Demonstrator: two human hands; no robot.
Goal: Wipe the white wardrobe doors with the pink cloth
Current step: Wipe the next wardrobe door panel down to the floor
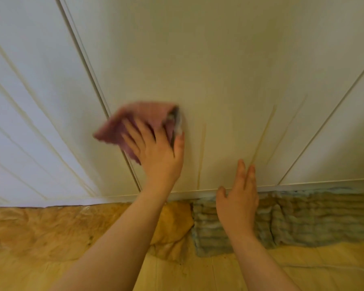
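— What's nearest?
— A wooden floor (219, 276). A crumpled tan sheet (51, 227) lies on the left and a ribbed grey rug (303, 223) on the right, both at the wardrobe's foot.
— And the hands?
— The right hand (237, 198) is low on the middle door (229, 59), fingers straight and close together. The left hand (158, 152), higher up, presses the pink cloth (135, 116) flat against that door, fingers spread.
— Where exactly is the cloth?
— At the seam, with one corner lapping onto the left door (29, 80).

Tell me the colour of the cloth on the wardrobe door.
The cloth is pink, greyish at one edge; head view.
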